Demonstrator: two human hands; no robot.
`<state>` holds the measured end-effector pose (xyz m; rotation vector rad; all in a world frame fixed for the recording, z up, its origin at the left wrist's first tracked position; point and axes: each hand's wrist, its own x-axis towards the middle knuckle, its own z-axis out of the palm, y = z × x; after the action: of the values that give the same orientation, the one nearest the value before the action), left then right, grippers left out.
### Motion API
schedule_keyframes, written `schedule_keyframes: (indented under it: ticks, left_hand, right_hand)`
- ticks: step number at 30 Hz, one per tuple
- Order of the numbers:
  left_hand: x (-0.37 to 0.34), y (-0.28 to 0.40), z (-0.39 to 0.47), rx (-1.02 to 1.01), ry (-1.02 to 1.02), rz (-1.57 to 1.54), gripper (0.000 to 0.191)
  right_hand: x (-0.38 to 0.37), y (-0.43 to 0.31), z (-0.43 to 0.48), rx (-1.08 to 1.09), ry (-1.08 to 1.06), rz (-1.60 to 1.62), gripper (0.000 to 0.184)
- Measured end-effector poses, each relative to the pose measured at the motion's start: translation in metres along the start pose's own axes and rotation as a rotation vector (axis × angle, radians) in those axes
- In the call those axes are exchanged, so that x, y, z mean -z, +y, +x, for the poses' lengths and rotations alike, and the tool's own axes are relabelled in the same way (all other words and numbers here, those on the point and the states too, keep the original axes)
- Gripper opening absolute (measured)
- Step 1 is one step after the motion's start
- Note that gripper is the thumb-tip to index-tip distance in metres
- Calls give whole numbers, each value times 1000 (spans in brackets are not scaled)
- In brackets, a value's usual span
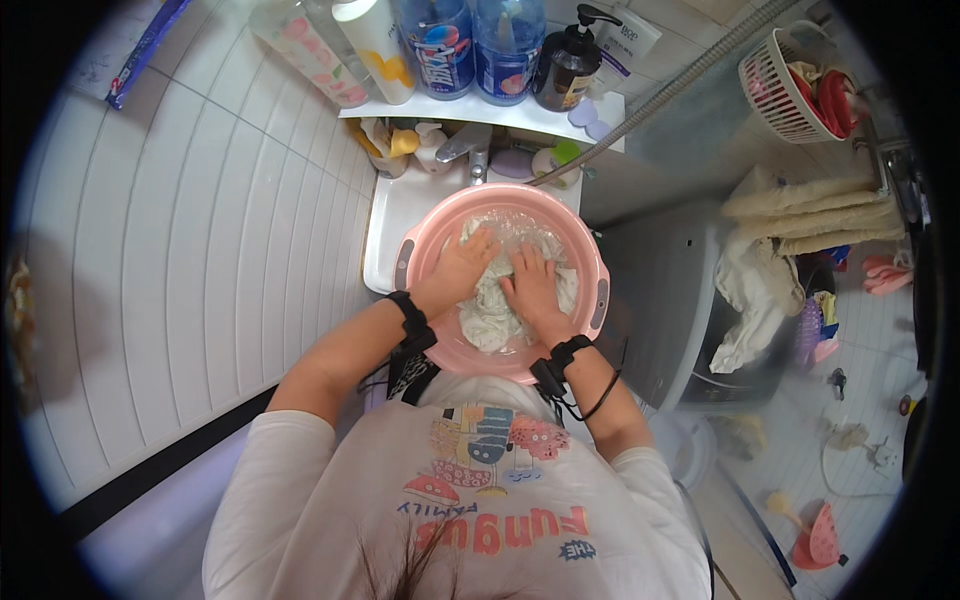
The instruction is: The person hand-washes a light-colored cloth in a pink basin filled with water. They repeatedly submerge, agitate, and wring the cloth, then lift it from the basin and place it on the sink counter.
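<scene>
A pink plastic basin (504,196) with grey-trimmed handles rests on the white washbasin (390,225). In its water lies a bunched, wet white cloth (487,322) with a faint small pattern. My left hand (469,262) presses on the cloth's upper left part, palm down, its fingers slightly spread. Beside it, my right hand (535,285) is laid flat on the cloth's right part, fingers apart. Neither hand is closed around the fabric. Each wrist wears a black strap with a small device. What is under the palms is hidden.
Behind the basin stands a chrome faucet (474,150). Above it, a white shelf (480,112) carries several bottles, including a dark pump bottle (570,67). A shower hose (660,94) slants across the right. A grey washing machine (660,300) with white cloth on top stands to the right.
</scene>
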<state>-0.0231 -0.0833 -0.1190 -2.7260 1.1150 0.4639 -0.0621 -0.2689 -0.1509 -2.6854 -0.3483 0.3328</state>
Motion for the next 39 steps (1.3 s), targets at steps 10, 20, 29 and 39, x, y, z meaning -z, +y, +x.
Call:
schedule_keyframes:
  ticks: [10,20,29,39]
  left_hand:
    - [-28,-1,4,-37,78,-146,82]
    - [-19,-10,-4,-51,165,-238,94]
    - [-21,-4,10,-118,-19,165,77]
    - [-31,-8,26,-136,163,-84,67]
  right_hand:
    - [2,12,37,-124,-607,52,59]
    - [3,9,12,87,-181,-121,67]
    - [4,7,4,-65,-307,-207,88]
    - [5,15,23,-55,-412,-35,93]
